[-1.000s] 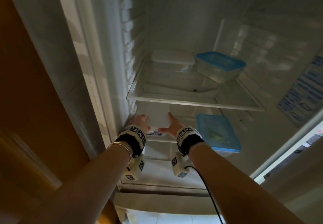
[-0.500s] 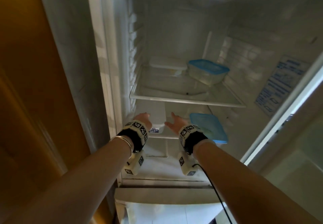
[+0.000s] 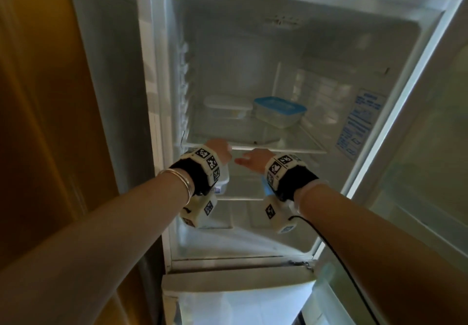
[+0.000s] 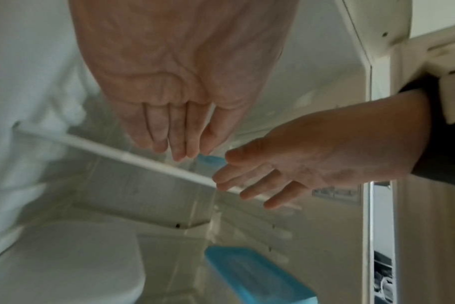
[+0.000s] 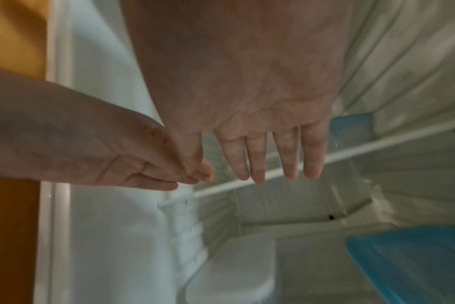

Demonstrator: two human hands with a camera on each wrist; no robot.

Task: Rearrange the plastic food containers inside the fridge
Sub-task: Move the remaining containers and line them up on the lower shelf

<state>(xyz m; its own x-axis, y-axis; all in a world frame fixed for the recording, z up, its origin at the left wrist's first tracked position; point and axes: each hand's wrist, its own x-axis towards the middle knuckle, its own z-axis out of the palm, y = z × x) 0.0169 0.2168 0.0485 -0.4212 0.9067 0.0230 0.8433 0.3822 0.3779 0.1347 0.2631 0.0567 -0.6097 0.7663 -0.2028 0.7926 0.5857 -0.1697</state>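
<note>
Two containers stand on the upper glass shelf (image 3: 278,149): a white-lidded one (image 3: 228,105) at the left and a blue-lidded one (image 3: 279,112) beside it. On the lower shelf, a white-lidded container (image 4: 65,257) sits at the left and a blue-lidded container (image 4: 255,275) at the right; in the head view my wrists mostly hide them. My left hand (image 3: 219,151) and right hand (image 3: 250,160) hover side by side at the upper shelf's front edge. Both have straight fingers (image 5: 273,160) and hold nothing.
The fridge's ribbed left wall (image 3: 183,91) is close beside my left hand. The open door (image 3: 417,147) stands at the right, with a blue sticker (image 3: 359,124) on the inner right wall. An orange-brown panel (image 3: 38,122) flanks the fridge on the left.
Both hands have left the sides of the white-lidded container on the lower shelf and risen to the upper shelf's front edge. The head view has pulled back and shows more of the fridge.
</note>
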